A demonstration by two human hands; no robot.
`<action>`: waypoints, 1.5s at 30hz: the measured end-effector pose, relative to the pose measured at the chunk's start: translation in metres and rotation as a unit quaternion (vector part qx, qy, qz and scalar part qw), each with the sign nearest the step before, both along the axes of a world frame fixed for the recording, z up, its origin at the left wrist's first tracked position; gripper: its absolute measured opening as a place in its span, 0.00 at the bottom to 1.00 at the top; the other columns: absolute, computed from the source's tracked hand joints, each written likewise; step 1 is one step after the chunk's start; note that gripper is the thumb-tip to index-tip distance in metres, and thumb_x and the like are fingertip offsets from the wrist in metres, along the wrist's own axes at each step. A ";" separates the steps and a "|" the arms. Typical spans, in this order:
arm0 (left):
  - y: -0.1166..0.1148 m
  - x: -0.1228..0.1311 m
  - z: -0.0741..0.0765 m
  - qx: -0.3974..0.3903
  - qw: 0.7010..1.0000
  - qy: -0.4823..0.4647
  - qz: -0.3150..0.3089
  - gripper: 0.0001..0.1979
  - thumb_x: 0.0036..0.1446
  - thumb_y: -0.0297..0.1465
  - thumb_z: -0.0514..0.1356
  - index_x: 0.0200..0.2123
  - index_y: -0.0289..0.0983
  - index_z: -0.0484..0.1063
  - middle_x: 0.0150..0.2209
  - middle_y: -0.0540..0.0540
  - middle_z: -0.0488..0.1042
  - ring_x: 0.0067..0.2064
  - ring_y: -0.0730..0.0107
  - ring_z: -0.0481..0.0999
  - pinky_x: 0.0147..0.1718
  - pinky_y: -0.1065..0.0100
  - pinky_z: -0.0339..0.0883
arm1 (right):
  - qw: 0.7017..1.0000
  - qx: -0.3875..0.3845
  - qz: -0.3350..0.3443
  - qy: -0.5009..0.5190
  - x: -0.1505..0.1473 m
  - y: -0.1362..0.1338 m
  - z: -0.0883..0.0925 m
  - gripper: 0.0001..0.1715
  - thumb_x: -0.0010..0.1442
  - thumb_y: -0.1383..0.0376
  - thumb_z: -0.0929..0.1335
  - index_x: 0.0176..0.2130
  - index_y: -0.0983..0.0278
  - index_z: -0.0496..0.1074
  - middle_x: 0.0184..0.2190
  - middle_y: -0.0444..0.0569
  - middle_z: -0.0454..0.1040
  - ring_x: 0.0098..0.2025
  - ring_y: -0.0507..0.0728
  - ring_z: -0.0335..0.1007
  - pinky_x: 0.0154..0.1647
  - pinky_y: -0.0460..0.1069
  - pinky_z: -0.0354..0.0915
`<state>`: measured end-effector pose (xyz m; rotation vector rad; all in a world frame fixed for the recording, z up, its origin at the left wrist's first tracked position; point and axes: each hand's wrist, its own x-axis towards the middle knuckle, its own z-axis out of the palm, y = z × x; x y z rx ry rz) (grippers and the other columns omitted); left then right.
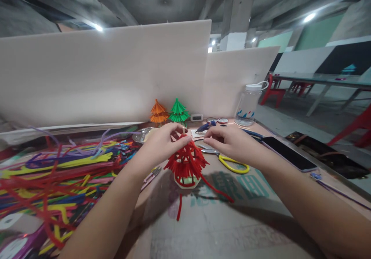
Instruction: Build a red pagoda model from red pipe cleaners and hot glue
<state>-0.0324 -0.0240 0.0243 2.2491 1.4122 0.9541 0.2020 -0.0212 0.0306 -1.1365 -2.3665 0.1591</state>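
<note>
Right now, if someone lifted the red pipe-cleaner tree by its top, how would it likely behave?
Probably very light: the red pipe-cleaner tree is an open frame of thin fuzzy stems. Likely bendable, so a hard squeeze could deform it. Its loose red strand would probably dangle.

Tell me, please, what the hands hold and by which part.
Left hand pinches the top of the red pipe-cleaner tree; right hand seems to grip its upper edge.
</note>
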 end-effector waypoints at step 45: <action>0.015 -0.011 -0.001 -0.086 0.975 -0.124 -0.165 0.11 0.59 0.37 0.62 0.38 0.35 0.75 0.41 0.43 0.78 0.40 0.66 0.76 0.37 0.67 0.70 | 0.968 -0.230 0.100 -0.027 -0.023 -0.013 -0.013 0.16 0.63 0.61 0.66 0.27 0.66 0.75 0.19 0.42 0.70 0.21 0.48 0.58 0.22 0.46 0.47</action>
